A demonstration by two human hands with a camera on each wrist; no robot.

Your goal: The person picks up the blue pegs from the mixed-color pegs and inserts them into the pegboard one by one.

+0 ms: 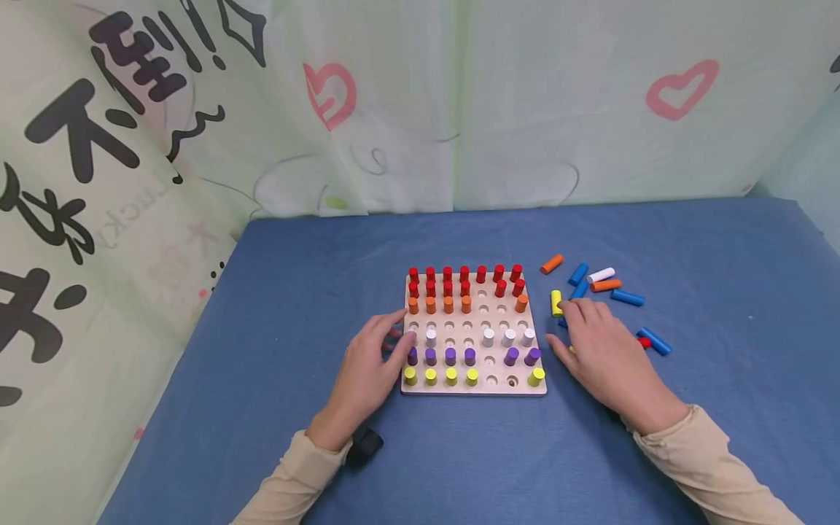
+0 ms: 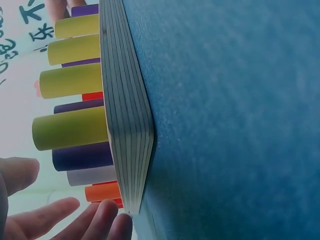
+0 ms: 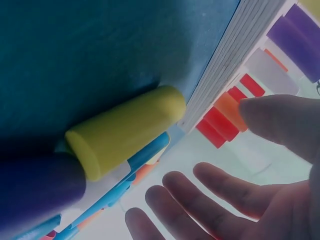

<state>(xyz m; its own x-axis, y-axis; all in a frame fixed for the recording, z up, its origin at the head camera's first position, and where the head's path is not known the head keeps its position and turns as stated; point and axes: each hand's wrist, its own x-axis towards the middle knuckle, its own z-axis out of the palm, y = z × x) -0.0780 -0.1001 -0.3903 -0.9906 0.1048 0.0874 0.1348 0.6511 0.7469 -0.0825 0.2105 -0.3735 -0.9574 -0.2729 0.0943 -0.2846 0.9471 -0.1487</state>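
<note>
Right grip (image 1: 607, 357) — spread — beside a loose yellow peg (image 3: 125, 131), long axis toward the pegboard (image 1: 459, 389); left grip (image 1: 362, 368) spread too.

Dressed in Plain Beige

Both forearms are covered by long sleeves of plain light beige cloth with a matte look. The left sleeve (image 1: 285, 481) is ended at the wrist by a cuff, and soft creases are shown along it. The right sleeve (image 1: 695, 459) is matched in colour; its cloth is wrinkled near the cuff, whose edge is set slightly uneven. A small black block (image 1: 364, 446) with angular edges is seen at the left wrist, just beside the cuff; its fastening cannot be made out. The left hand (image 1: 367, 364) and the right hand (image 1: 604, 354) are bare, with rounded fingertips shown in the wrist views.
</note>
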